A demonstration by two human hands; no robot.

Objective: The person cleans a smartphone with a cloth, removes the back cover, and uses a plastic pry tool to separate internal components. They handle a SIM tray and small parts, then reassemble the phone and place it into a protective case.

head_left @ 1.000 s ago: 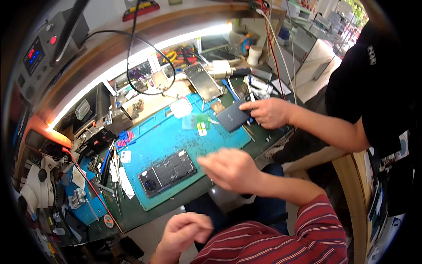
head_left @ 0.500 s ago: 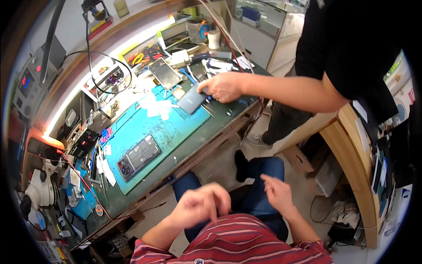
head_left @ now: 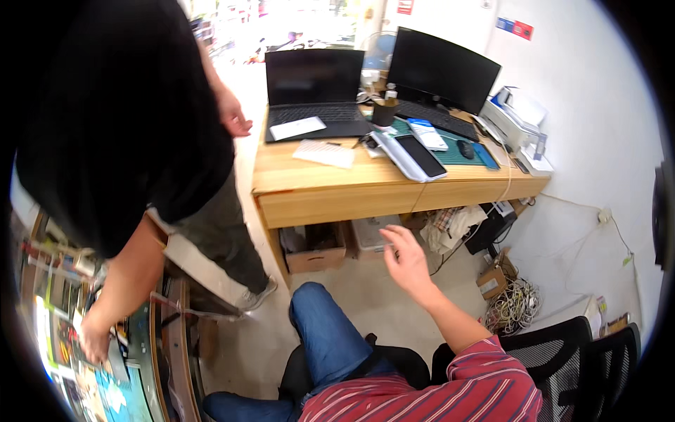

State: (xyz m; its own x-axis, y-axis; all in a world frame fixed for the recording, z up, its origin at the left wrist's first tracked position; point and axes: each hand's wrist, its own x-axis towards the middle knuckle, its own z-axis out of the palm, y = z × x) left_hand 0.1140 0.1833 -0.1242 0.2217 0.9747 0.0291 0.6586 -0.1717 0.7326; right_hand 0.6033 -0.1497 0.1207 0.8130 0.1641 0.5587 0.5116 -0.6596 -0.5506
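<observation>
My right hand (head_left: 408, 264) reaches forward over the floor with its fingers apart and nothing in it. It is nearest to the front of the wooden desk (head_left: 337, 197) but stays apart from it. Near the desk's front edge, a dark-screened phone (head_left: 422, 156) lies on a white tray-like holder. A blue and white box (head_left: 427, 133) lies behind it on a green mat. My left hand is out of view.
A person in black stands at the left, one hand (head_left: 95, 342) over the workbench mat (head_left: 119, 394). The desk bears a laptop (head_left: 314, 91), monitor (head_left: 441, 70) and printer (head_left: 513, 123). Office chairs (head_left: 548, 359) stand at my right, near a cable heap (head_left: 517, 304).
The view has swung right from the workbench to the desk. My right hand has stretched forward with opened fingers, and my left hand has left the picture.
</observation>
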